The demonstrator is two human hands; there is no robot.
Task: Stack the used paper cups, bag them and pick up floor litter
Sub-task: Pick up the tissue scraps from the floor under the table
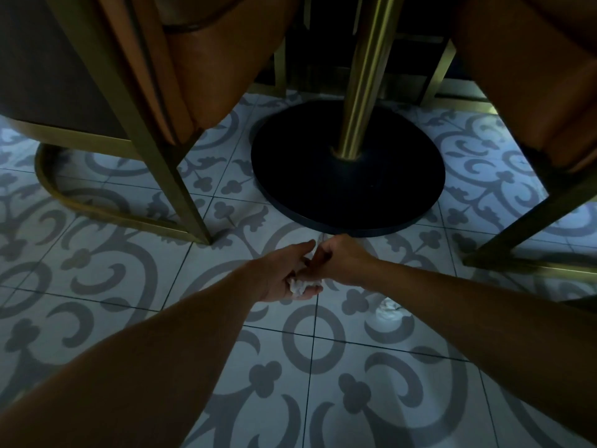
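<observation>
Patterned tile floor [135,286] lying beneath table base [349,176]; left hand [287,276] cupping crumpled white paper [298,286], fingers loosely curled; right hand [339,260] meeting it, fingers pinched together; second scrap [389,310] lying nearby; no legible writing.

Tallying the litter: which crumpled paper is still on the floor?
The pale wad lying on the tile under the right forearm; the other crumpled paper sits in the left hand.

Two hands are seen, the left hand [284,273] and the right hand [339,260]. Two crumpled paper scraps are counted: one [298,286] in the left hand, one [389,310] on the floor. One black round pedestal base [349,195] with one brass post [358,92] is seen, and two chairs [155,92] [533,76].
</observation>
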